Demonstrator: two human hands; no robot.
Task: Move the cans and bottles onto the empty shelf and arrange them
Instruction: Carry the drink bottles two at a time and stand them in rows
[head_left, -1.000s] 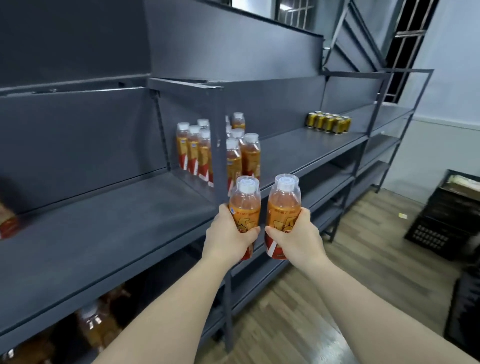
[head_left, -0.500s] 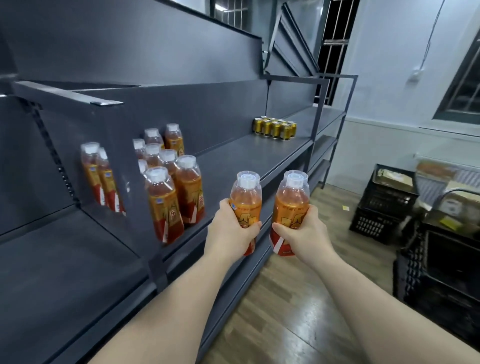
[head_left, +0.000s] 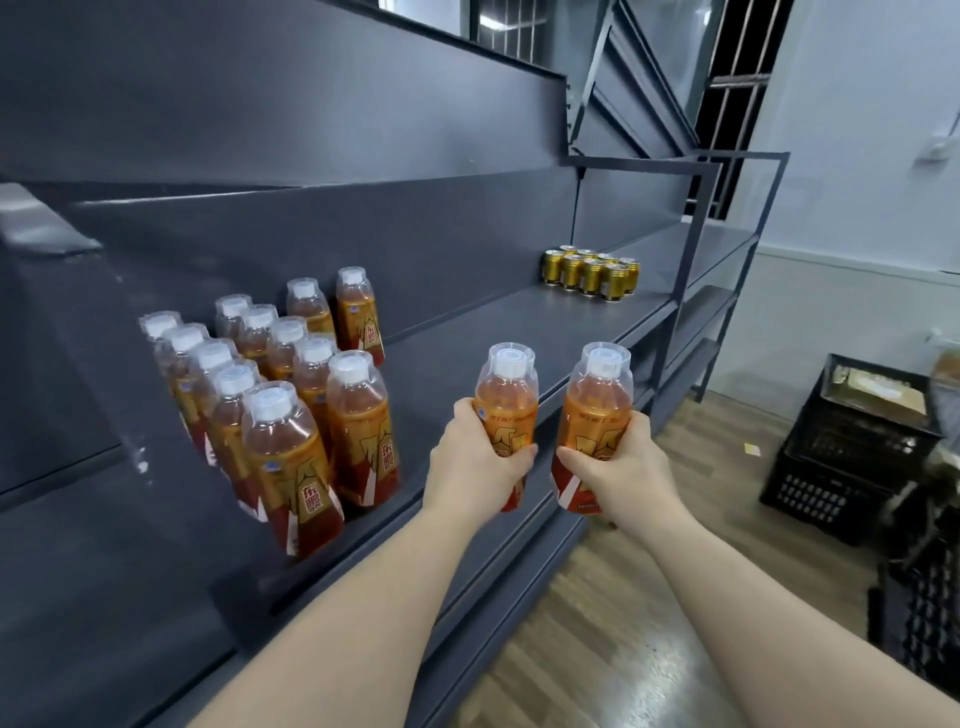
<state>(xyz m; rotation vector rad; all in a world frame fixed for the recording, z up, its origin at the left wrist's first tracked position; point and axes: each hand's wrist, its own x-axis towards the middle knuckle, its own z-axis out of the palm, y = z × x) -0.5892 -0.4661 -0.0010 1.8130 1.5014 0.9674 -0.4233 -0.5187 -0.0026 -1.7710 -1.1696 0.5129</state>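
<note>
Left hand (head_left: 475, 462) and right hand (head_left: 621, 467) fingers (head_left: 638, 426) curl round smooth, domed clear-plastic bottles (head_left: 506, 387)

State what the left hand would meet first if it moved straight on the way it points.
Likely bare shelf: the left hand, gripping a bottle, aims right of the standing bottles; gold cans lie beyond, depth unclear.

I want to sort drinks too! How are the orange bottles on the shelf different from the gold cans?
The clear plastic bottles of orange drink are tall with white caps; the shiny gold metal cans are squat with flat tops. The bottles stand nearer, the cans farther along. Both stand upright on the dark grey shelf.
</note>
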